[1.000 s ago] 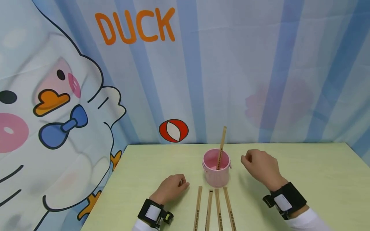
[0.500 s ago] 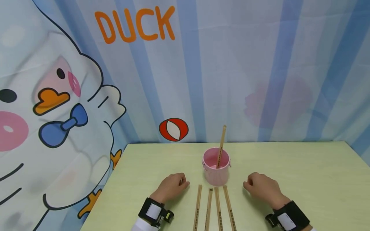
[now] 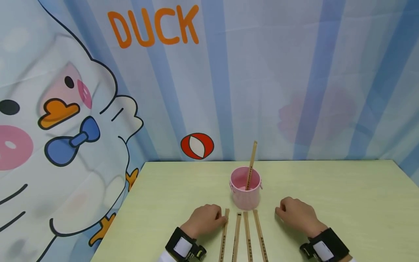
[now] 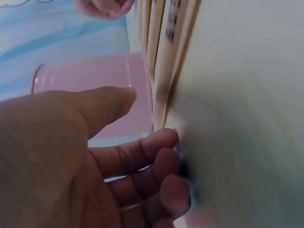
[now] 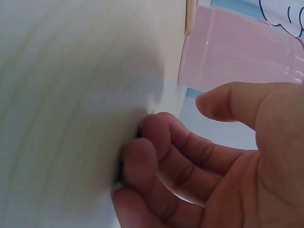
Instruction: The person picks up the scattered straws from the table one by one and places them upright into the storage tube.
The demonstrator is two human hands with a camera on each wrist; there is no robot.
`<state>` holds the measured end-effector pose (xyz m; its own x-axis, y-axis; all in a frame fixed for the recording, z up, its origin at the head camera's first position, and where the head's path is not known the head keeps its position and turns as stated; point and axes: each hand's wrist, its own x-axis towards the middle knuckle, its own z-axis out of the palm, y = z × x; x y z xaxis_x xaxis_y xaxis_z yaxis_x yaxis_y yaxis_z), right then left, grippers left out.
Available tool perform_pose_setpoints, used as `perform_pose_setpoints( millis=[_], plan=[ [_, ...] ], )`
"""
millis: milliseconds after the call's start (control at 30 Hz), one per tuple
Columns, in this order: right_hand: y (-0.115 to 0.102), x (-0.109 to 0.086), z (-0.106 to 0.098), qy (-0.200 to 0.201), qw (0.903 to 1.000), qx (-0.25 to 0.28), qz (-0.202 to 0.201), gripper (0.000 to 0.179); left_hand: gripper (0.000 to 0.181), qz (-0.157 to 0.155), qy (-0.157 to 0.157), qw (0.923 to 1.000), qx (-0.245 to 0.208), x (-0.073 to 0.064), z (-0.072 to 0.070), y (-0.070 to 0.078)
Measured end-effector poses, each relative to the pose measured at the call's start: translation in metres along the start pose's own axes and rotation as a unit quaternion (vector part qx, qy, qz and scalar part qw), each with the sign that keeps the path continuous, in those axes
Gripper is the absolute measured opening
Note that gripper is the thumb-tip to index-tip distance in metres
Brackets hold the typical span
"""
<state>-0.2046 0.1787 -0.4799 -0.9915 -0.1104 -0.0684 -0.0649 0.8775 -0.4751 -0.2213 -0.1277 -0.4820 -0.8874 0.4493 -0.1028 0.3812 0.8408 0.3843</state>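
Observation:
Several slim wooden sticks, shaped like chopsticks and printed with dark marks, lie side by side on the table. My left hand (image 3: 204, 220) is at the far end of the leftmost stick (image 3: 223, 238), its thumb overlapping it in the head view. In the left wrist view the thumb and loosely bent fingers stand apart, with the stick (image 4: 167, 61) just beyond the fingertips. Beyond the sticks stands a pink bucket (image 3: 246, 200), and one more stick (image 3: 252, 160) leans upright inside it. My right hand (image 3: 298, 216) rests on the table to the right, loosely curled and holding nothing.
The pale yellow-green table (image 3: 360, 196) reaches back to a blue striped cloth (image 3: 262, 72) with a printed duck (image 3: 75, 174) on the left. Small handle lugs stick out at the bucket's sides.
My left hand has moved right to the leftmost stick. My right hand has come down from beside the bucket toward me and now lies still on the table.

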Motion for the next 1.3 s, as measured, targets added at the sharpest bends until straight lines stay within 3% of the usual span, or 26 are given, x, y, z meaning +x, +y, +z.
perform_pose_setpoints(
  millis=[167,433,700,800,933,1067,1167,1300],
  plan=[
    [0.000,0.000,0.001,0.000,1.0000,0.006,0.004,0.034,0.043,-0.017,-0.005,0.9996,0.024,-0.002,0.007,0.012],
    [-0.001,-0.001,0.000,0.004,1.0000,0.003,0.002,0.034,0.050,-0.006,0.041,0.9974,0.059,-0.003,0.008,0.017],
    [-0.002,-0.002,-0.001,0.002,1.0000,0.001,0.002,0.034,0.042,-0.001,0.050,0.9975,0.049,-0.003,0.004,0.013],
    [-0.003,-0.002,-0.001,0.000,1.0000,0.002,0.003,0.034,0.039,-0.001,0.065,0.9975,0.026,-0.004,-0.005,0.008],
    [-0.003,-0.002,0.001,0.001,1.0000,0.002,0.002,0.034,0.038,-0.010,0.110,0.9939,-0.003,-0.007,-0.027,0.001],
    [-0.003,-0.002,0.002,0.003,1.0000,0.001,-0.001,0.035,0.030,-0.015,0.177,0.9841,-0.011,-0.012,-0.051,-0.003],
    [-0.002,-0.002,0.001,0.005,1.0000,-0.002,-0.002,0.033,0.025,-0.015,0.234,0.9719,-0.021,-0.015,-0.065,-0.001],
    [-0.002,-0.001,0.001,0.007,1.0000,-0.007,-0.001,0.031,0.020,-0.010,0.315,0.9482,-0.037,-0.015,-0.083,0.004]
  ],
)
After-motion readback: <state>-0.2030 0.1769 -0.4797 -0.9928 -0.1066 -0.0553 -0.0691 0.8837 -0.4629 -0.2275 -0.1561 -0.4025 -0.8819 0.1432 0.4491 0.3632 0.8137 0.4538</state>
